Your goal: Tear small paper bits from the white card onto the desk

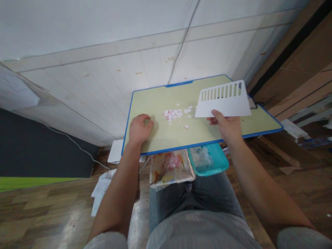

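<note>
My right hand (229, 128) grips the lower edge of a white slotted plate (220, 108), thumb on top and fingers underneath. The plate is thin, with a row of narrow cut-outs along its far edge, and it is held tilted above the right half of a pale yellow table (155, 140). A loose heap of small white and pinkish pieces (173, 114) lies mid-table, with a few scattered toward the plate. Left of the heap, my left hand (140, 129) rests on the tabletop, fingers curved and a gap between thumb and forefinger. Nothing shows in it.
Below the table's blue front edge, over my lap, are a patterned box (171, 180) with pinkish contents and a turquoise bin (221, 160) holding clear or whitish pieces. A white wall (109, 79) stands behind the table. Cardboard (298, 76) rises at the right.
</note>
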Available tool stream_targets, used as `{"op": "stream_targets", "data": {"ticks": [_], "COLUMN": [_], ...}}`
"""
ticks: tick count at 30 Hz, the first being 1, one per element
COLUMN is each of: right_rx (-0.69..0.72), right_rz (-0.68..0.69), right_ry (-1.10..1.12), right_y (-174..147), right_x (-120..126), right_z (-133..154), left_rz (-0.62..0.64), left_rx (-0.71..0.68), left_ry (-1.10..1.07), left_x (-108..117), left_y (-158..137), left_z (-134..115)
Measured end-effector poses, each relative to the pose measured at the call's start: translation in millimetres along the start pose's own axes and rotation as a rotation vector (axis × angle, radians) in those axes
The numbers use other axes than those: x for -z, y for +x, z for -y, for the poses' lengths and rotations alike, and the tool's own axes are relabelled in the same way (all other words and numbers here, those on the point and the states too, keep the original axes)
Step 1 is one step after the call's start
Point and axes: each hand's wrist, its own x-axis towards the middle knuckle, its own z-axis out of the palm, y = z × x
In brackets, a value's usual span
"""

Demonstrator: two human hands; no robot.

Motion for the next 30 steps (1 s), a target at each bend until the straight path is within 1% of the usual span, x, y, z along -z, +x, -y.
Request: {"op": "stream_targets", "data": {"ticks": [4, 6, 9, 12, 15, 20, 25, 30], "right_rx": [-0.009, 0.012, 0.068, 0.103, 0.108, 0.087, 0.084, 0.046], "right_rz": [0.044, 0.123, 0.277, 0.353, 0.364, 0.311, 0.305, 0.284], "right_ry": [-0.056, -0.105, -0.213, -0.279, -0.31, -0.324, -0.323, -0.261], "right_y": [-4, -7, -11, -12, -11, -8, -8, -9], "right_x": [2, 4, 6, 7, 8, 9, 10, 8], "right_z": [6, 10, 16, 18, 16, 12, 12, 14], "left_rz": [-0.005, -0.017, -0.023, -0.014, -0.011, -0.021, -0.023, -0.009], "left_rx": [-0.008, -0.014, -0.012, -0.012, -0.015, -0.006, -0.001, 0.007], "left_ry": [-0.006, -0.008, -0.005, -0.006, -0.009, -0.005, -0.012, -0.012], "left_x": [-1, -2, -3, -3, -3, -4, -3, -2], "left_y": [0, 0, 0, 0, 0, 0, 0, 0], "left_z": [1, 2, 3, 3, 3, 2, 1, 0]}}
